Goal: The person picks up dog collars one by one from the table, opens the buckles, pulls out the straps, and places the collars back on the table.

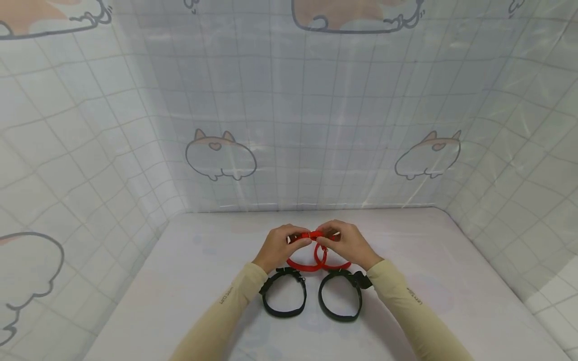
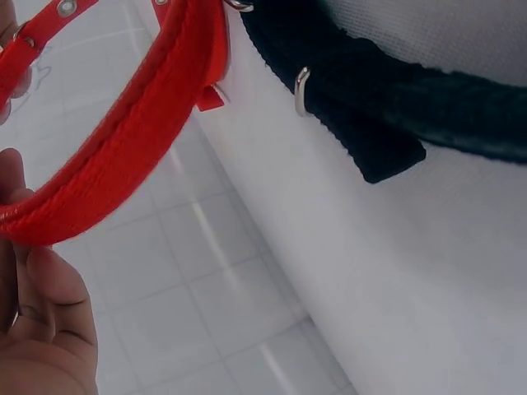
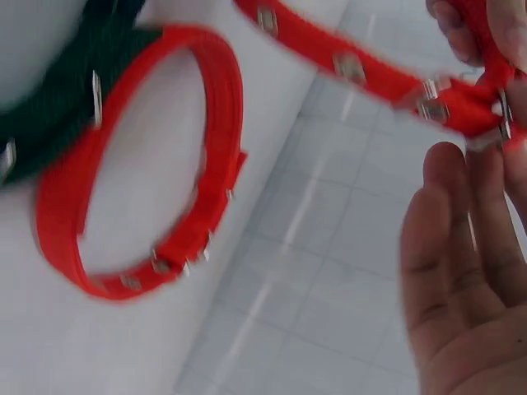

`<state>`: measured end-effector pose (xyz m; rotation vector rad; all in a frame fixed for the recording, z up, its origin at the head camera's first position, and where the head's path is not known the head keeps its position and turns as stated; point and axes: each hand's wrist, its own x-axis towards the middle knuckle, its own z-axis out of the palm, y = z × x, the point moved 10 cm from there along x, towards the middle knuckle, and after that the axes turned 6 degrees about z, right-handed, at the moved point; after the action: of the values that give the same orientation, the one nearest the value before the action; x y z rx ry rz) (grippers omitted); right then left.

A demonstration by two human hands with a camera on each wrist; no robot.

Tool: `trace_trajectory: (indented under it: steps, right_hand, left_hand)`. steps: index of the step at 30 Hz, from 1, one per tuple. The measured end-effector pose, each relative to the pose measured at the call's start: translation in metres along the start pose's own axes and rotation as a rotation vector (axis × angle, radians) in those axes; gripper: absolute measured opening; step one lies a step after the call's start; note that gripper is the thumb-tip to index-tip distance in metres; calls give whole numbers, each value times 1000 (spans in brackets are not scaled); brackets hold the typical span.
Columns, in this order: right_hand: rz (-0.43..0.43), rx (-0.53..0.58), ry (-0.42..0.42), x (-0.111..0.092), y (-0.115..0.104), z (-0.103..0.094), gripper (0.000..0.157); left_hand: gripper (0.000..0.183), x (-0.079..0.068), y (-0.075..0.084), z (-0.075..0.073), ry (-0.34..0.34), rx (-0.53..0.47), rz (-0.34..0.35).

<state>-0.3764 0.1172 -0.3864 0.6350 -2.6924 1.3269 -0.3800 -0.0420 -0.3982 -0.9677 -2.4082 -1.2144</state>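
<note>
Both hands meet at a red collar (image 1: pixel 312 234), raised off the table near its far side. My left hand (image 1: pixel 281 246) pinches its strap; the left wrist view shows the padded red band (image 2: pixel 148 123) curving up from the fingertips. My right hand (image 1: pixel 346 244) pinches the collar at its metal buckle (image 3: pixel 502 119), beside a strap with metal eyelets. A second red collar (image 3: pixel 222 148), fastened in a loop, lies below the hands, its edge against a dark collar (image 3: pixel 58 123). From the head camera, the two red loops overlap.
Nearer the body, two dark collars lie as loops, one on the left (image 1: pixel 283 315) and one on the right (image 1: pixel 339 318), by the forearms. Around the white table (image 1: pixel 194 281) hang gridded sheets (image 1: pixel 316 100) with cartoon animals, at the back and both sides.
</note>
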Motion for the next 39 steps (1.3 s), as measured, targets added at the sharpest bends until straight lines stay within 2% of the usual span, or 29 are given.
trace_trajectory:
  steps: [4,9,15,24,28,33,36,39]
  right_hand:
    - [-42,-76,-35,0,-7,1,21]
    - [-66,-129,-36,0,-9,0,19]
    - [-74,-127,-3,-2,-10,-2,20]
    - [-57,-54,76,-3,-1,-6,23]
    - [-51,-64,44,-4,-2,-2,21]
    - [-107,-183,-30,-4,-15,3,18]
    - [-136,-214,-30,-4,-19,2,17]
    - [-142,-194,-13,-4,-19,-1,17]
  left_hand:
    - [32,0,3,2,-16,17,27]
    - [37,1,5,5,-48,15,25]
    - [35,2,5,7,-63,31,17]
    - [29,0,2,2,-20,43,29]
    - [29,-2,4,1,-20,58,39]
    - [29,-2,14,3,-34,122,101]
    - [29,-1,19,3,-29,159,126]
    - [30,-1,20,3,-20,193,129]
